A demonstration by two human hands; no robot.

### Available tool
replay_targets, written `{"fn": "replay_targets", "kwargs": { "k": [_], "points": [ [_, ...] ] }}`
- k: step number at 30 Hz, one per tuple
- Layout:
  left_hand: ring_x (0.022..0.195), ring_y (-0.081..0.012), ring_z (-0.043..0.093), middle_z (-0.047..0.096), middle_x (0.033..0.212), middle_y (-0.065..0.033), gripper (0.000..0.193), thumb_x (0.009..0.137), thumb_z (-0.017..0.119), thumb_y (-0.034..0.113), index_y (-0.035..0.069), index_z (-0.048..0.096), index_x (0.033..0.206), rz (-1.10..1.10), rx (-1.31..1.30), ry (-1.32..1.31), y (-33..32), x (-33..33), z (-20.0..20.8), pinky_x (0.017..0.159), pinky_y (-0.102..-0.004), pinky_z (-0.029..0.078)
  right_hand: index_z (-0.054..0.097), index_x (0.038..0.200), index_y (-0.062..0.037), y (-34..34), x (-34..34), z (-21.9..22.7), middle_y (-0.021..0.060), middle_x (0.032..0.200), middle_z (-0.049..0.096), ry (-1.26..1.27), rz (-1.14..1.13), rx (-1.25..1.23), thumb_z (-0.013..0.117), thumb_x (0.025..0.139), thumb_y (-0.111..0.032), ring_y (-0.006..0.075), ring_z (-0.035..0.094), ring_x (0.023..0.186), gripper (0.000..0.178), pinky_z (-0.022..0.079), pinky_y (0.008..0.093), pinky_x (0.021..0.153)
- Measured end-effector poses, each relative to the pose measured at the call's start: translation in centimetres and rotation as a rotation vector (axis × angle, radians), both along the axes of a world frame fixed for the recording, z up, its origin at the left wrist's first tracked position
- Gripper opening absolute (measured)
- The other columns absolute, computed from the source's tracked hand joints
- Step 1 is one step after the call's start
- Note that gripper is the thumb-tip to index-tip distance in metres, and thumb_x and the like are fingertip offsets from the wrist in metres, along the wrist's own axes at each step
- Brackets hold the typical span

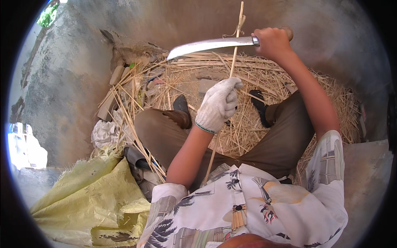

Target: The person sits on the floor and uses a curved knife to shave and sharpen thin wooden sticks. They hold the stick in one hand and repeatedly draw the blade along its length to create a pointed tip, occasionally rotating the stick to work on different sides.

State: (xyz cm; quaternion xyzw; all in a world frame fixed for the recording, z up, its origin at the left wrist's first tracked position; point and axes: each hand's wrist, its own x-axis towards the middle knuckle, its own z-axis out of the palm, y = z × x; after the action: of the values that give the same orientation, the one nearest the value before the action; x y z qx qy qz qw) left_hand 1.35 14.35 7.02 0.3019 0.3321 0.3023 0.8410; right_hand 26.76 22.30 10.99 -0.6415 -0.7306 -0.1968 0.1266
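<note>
A white knitted glove with a green cuff edge covers my left hand (219,103), which is closed around a long thin bamboo strip (234,58). The strip stands slanted, its lower end reaching down to my lap and its upper end rising past the blade. Near that top end a thin sliver curls away from it. Bare, my right hand (273,43) grips the wooden handle of a large machete (211,46). Its broad metal blade lies level, pointing left, and crosses the strip above my gloved hand. Whether edge and strip touch, I cannot tell.
Bamboo shavings and split strips (244,124) cover the floor between and around my legs. Long strips (144,153) lean beside my left knee. A yellow woven sack (95,198) lies at the lower left. Concrete walls (66,91) stand on the left and ahead.
</note>
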Motion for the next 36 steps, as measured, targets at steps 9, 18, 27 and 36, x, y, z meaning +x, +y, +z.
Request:
{"fn": "replay_targets", "kwargs": {
  "k": [9,18,27,36],
  "points": [
    [0.047,-0.0008,0.036,0.045,0.066,0.0087,0.018,0.101,0.064,0.024,0.007,0.066,0.107,0.245,0.251,0.279,-0.7,-2.9,-0.9,0.04,-0.0188,0.025,0.075,0.092,-0.0143,3.4,-5.0,-1.5,0.012,0.082,0.074,0.043,0.081,-0.043,0.072,0.079,-0.028,0.0332,0.073,0.077,0.02,0.058,0.0489,0.071],
    [0.061,-0.0215,0.058,0.057,0.071,-0.0054,0.01,0.088,0.068,0.011,0.006,0.063,0.095,0.165,0.558,0.528,0.1,-4.8,-4.0,0.056,-0.0358,0.047,0.073,0.089,-0.0136,5.6,-6.1,-2.4,0.0131,0.081,0.074,-0.036,-0.024,-0.148,0.073,0.077,-0.031,0.0323,0.074,0.077,0.021,0.057,0.0475,0.067],
    [0.049,-0.0026,0.041,0.046,0.064,0.0067,0.018,0.101,0.066,0.025,0.009,0.065,0.094,0.365,0.609,0.295,-0.8,-2.4,-5.7,0.042,-0.0211,0.03,0.075,0.096,-0.0108,6.6,-2.9,-2.2,0.0152,0.088,0.076,0.065,-0.112,-0.087,0.072,0.082,-0.032,0.0341,0.075,0.085,0.025,0.059,0.0461,0.072],
    [0.044,-0.0023,0.036,0.038,0.059,0.0096,0.027,0.098,0.07,0.034,0.009,0.062,0.09,0.308,0.028,0.357,-2.7,-2.9,-1.5,0.041,-0.0204,0.026,0.075,0.091,-0.0093,4.1,-5.2,-4.4,0.0158,0.084,0.075,-0.03,0.114,-0.165,0.076,0.078,-0.029,0.0317,0.076,0.083,0.024,0.06,0.0454,0.072]
  ]
}}
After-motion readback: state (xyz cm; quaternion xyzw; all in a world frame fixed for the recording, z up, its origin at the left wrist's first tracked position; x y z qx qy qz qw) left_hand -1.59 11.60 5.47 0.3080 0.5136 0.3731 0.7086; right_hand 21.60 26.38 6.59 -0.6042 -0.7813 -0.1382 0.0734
